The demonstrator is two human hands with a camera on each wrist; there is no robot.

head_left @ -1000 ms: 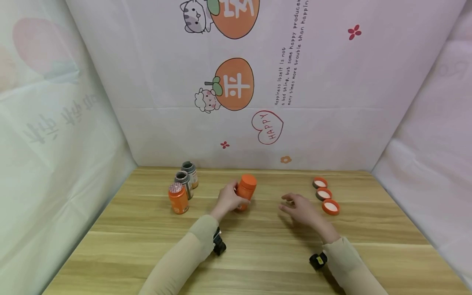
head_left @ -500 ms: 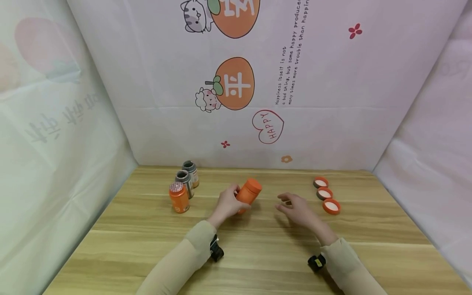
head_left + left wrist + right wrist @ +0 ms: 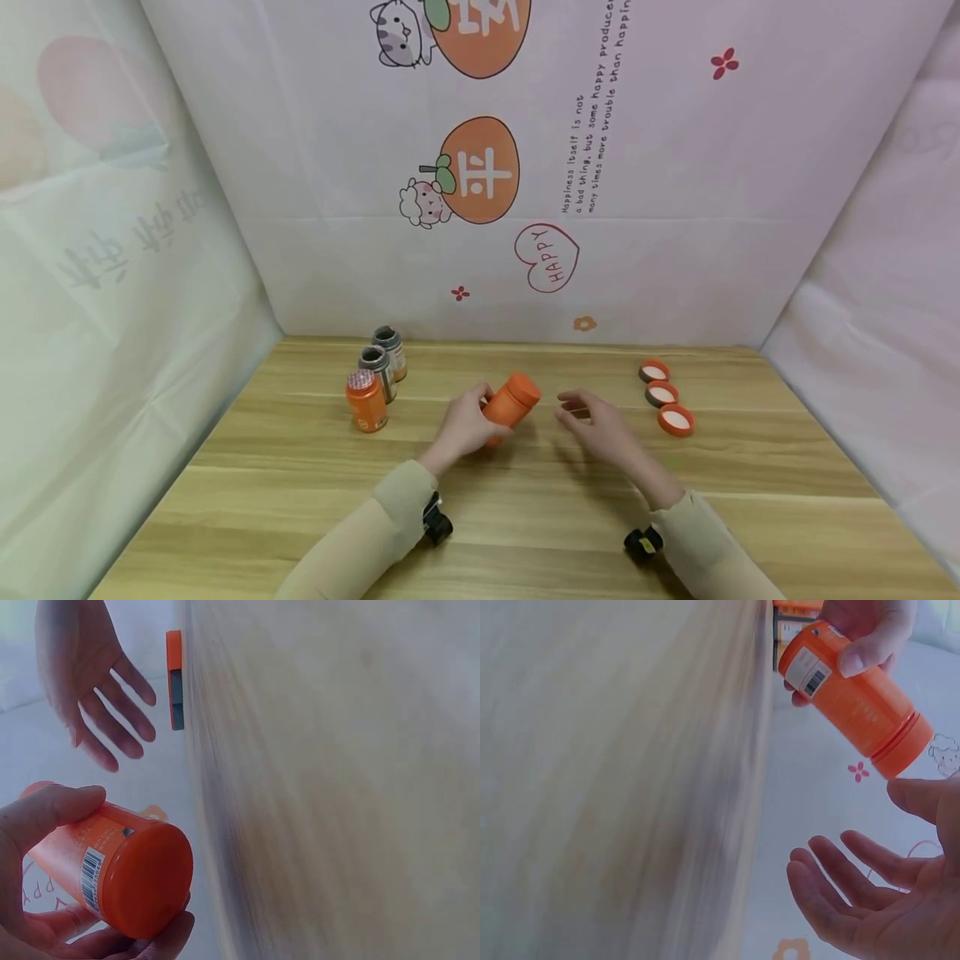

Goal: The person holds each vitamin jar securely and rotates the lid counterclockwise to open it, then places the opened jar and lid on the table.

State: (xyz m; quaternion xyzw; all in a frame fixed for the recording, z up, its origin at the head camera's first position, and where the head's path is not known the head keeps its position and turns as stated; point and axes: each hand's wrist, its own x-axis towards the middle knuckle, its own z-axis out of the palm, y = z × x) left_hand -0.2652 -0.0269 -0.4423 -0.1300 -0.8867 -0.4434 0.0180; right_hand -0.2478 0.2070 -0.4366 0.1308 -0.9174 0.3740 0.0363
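Note:
My left hand [image 3: 462,423] grips an orange bottle [image 3: 506,408] round its body, thumb on one side and fingers on the other. The bottle's orange cap [image 3: 903,745] is on, and the bottle leans to the right. In the left wrist view its round base and a barcode label [image 3: 93,870] face the camera. My right hand [image 3: 602,427] hovers to the right of the cap with fingers spread and relaxed, holding nothing. A small gap separates its fingertips from the cap in the head view.
At the left stand a orange bottle [image 3: 367,406] with a patterned seal on its mouth and two grey uncapped bottles [image 3: 386,379] [image 3: 397,357]. Three upturned caps [image 3: 676,420] [image 3: 662,393] [image 3: 654,372] lie in a row at the right. A printed white cloth [image 3: 637,275] rises behind the wooden table [image 3: 525,533].
My left hand has tilted the orange bottle from nearly upright to leaning right, bringing its cap rightward and nearer. My right hand has shifted slightly left, closer to the cap.

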